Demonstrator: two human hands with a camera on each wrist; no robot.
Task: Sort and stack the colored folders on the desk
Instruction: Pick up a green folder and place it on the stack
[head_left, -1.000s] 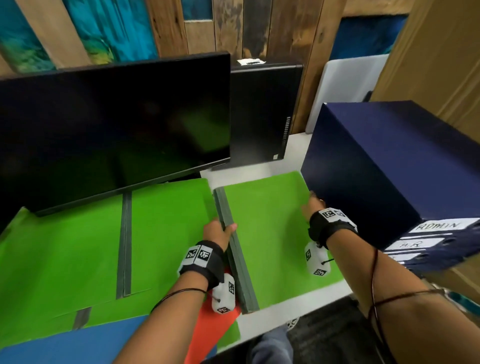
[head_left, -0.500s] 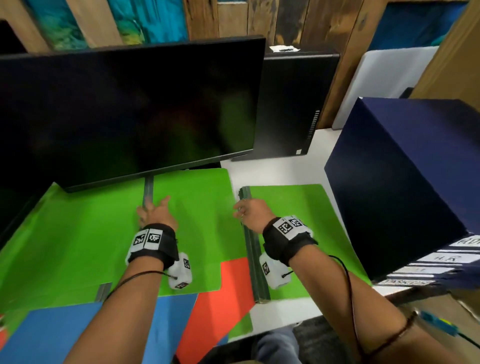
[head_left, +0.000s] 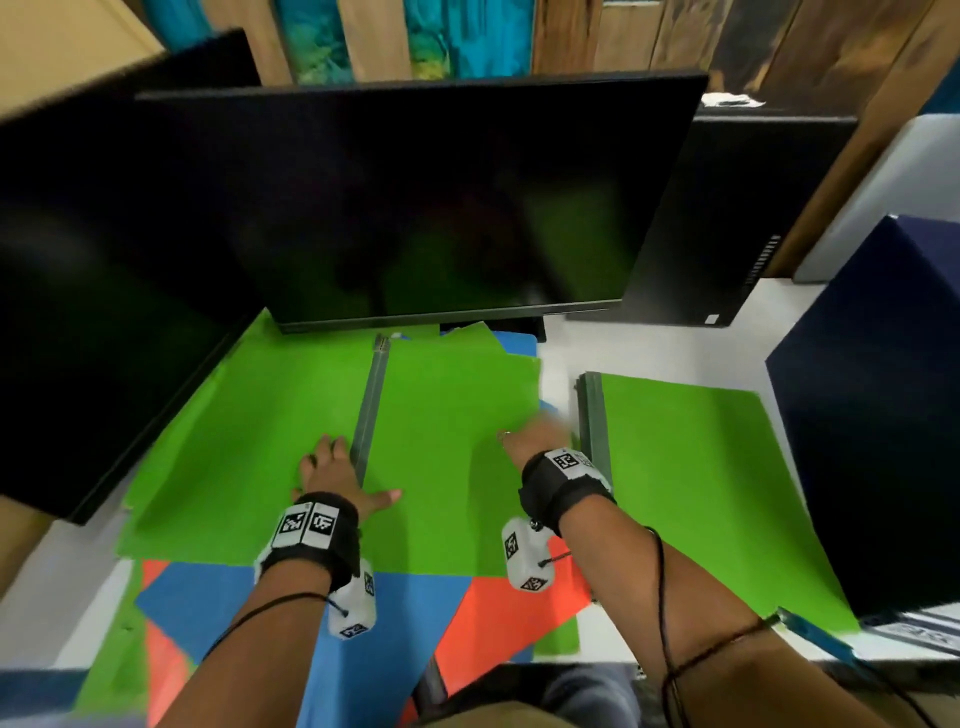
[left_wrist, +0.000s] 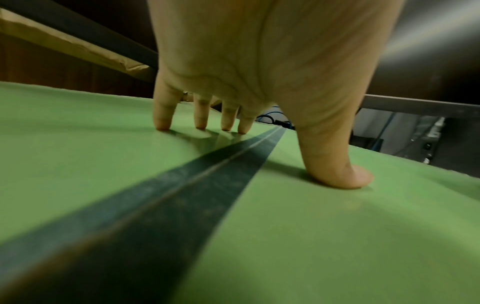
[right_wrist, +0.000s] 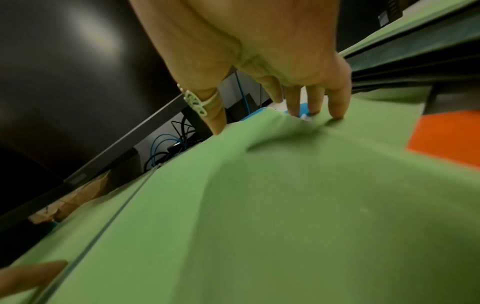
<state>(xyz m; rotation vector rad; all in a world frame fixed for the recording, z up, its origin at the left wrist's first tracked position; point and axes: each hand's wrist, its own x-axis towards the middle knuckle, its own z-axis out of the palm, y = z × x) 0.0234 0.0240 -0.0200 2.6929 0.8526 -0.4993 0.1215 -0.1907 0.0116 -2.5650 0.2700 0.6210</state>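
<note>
An open green folder (head_left: 291, 415) lies flat on the desk, its dark spine (head_left: 370, 410) running away from me. My left hand (head_left: 340, 470) presses on it with straight fingers (left_wrist: 162, 121) left of the spine and the thumb (left_wrist: 342, 176) right of it. My right hand (head_left: 524, 441) touches the folder's right edge, where the flap (right_wrist: 259, 185) buckles under its fingertips (right_wrist: 337, 111). To the right lies a stack of closed green folders (head_left: 701, 493). Blue (head_left: 363, 649) and orange (head_left: 498, 623) folders lie under the open one at the front.
A black monitor (head_left: 415, 197) hangs over the open folder's far end, with a second dark screen (head_left: 104, 312) at the left. A black computer tower (head_left: 727, 218) stands behind. Navy box files (head_left: 872, 441) flank the green stack. White desk (head_left: 558, 353) shows between the folders.
Both hands left the green stack and moved left. The left hand went from the stack's spine to the open folder's spine. The right hand went to that folder's right edge.
</note>
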